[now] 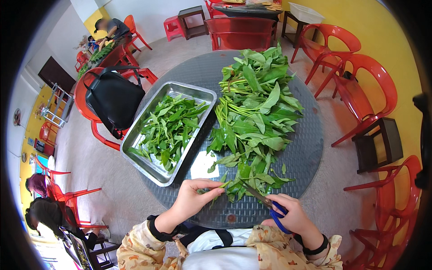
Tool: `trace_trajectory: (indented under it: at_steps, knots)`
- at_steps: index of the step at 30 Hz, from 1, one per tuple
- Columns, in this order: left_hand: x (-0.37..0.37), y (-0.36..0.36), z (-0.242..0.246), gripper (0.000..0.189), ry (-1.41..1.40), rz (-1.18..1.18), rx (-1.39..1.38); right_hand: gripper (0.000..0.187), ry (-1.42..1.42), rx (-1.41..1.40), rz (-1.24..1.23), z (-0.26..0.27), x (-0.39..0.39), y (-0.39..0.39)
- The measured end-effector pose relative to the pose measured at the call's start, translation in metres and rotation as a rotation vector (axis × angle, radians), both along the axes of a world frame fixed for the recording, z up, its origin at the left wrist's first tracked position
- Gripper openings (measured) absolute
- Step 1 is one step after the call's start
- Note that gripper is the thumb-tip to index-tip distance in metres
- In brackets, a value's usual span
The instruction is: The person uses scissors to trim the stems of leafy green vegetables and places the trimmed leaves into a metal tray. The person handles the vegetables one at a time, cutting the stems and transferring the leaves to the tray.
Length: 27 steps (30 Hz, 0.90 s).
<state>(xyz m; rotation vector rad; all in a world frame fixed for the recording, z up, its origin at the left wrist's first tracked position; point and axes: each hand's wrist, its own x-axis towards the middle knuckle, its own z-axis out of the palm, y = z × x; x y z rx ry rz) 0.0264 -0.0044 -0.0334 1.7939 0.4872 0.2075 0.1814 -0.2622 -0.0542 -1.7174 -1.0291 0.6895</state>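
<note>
Between the thumb and fingers of my left hand (195, 195) is a green stem piece (225, 184), held over the near part of the table. My right hand (293, 214) grips scissors with blue handles (278, 216); their dark blades point up and left toward loose leaves (248, 172). Beyond my hands lies a large pile of leafy greens (260, 111), possibly water spinach, with bundled stems at its left side. Left of the pile, a rectangular metal tray (206, 91) holds cut leaves and stems (168, 125).
The round dark woven-pattern table (310, 135) has a bright reflection near the tray. A black backpack (114, 94) rests on a red chair at the left. Red chairs (368, 87) line the yellow wall at right. Other people (116, 28) sit farther off at left.
</note>
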Motion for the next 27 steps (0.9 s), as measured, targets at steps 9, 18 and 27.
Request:
trace_trajectory:
  at_steps: [9, 18, 27]
  knots:
    - [0.008, -0.008, -0.009, 0.019, 0.098, -0.088, -0.016, 0.06, 0.09, -0.076, -0.011, -0.005, -0.005, 0.003]
    - [0.017, -0.013, -0.016, 0.02, 0.155, -0.102, -0.257, 0.049, 0.243, -0.151, -0.004, -0.015, -0.006, -0.004]
    - [0.022, -0.017, -0.022, 0.02, 0.141, -0.151, -0.212, 0.047, 0.313, -0.143, -0.037, -0.015, -0.007, -0.006]
